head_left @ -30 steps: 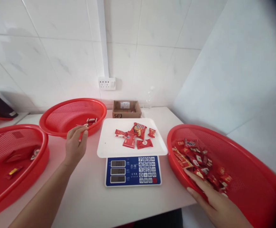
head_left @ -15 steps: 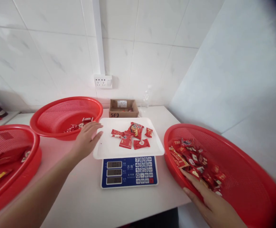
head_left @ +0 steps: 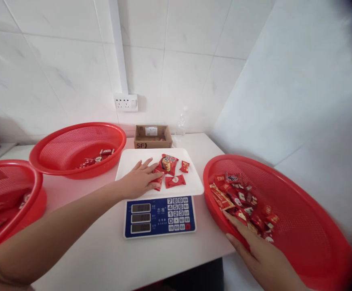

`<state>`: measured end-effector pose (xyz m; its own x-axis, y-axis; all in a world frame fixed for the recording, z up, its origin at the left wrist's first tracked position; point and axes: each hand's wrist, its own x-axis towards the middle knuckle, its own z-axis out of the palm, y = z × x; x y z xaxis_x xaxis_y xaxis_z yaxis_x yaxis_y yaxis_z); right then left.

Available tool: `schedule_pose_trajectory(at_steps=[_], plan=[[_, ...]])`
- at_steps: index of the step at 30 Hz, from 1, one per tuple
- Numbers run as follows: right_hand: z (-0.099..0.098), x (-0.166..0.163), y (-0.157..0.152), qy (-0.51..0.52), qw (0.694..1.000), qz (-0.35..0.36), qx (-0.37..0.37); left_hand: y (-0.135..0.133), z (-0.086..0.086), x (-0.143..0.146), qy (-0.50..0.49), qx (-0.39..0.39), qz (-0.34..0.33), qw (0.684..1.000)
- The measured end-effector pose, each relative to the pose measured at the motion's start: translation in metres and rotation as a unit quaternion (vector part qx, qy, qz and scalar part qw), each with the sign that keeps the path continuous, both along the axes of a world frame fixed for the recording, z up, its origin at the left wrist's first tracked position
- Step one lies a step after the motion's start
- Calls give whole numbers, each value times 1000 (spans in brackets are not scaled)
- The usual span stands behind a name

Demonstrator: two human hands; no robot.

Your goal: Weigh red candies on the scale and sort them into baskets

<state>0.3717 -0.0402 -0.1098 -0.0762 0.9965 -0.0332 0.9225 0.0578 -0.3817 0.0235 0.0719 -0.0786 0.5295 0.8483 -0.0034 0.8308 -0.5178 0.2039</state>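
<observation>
My left hand (head_left: 140,179) lies flat on the white pan (head_left: 127,159) of a blue-faced scale (head_left: 159,216), fingers spread over red snack packets (head_left: 171,171); its fingertips touch the nearest packet. My right hand (head_left: 260,256) rests with its fingers apart on the near rim of the red mesh basket (head_left: 300,226) at the right, beside a pile of red wrapped snacks (head_left: 242,200). It holds nothing that I can see.
A red basket (head_left: 76,147) with a few packets stands back left, another red basket (head_left: 3,202) at the far left edge. A small cardboard box (head_left: 153,137) and a wall socket (head_left: 126,102) are behind the scale. White tiled walls close the back and right.
My left hand has moved right from the back-left basket onto the scale pan and now touches the packets there. The right hand has stayed on the right basket's rim.
</observation>
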Motion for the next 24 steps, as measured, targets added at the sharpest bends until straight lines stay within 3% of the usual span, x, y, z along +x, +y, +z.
schedule_pose_trajectory(at_steps=[14, 18, 24], plan=[[6, -6, -1, -25, 1000, 2, -15, 3, 5, 8, 35, -26, 14, 999], [7, -6, -1, -31, 999, 0, -24, 8, 13, 31, 29, -3, -27, 999], [10, -8, -2, -21, 1000, 3, -16, 37, 11, 81, 42, 13, -78, 996]])
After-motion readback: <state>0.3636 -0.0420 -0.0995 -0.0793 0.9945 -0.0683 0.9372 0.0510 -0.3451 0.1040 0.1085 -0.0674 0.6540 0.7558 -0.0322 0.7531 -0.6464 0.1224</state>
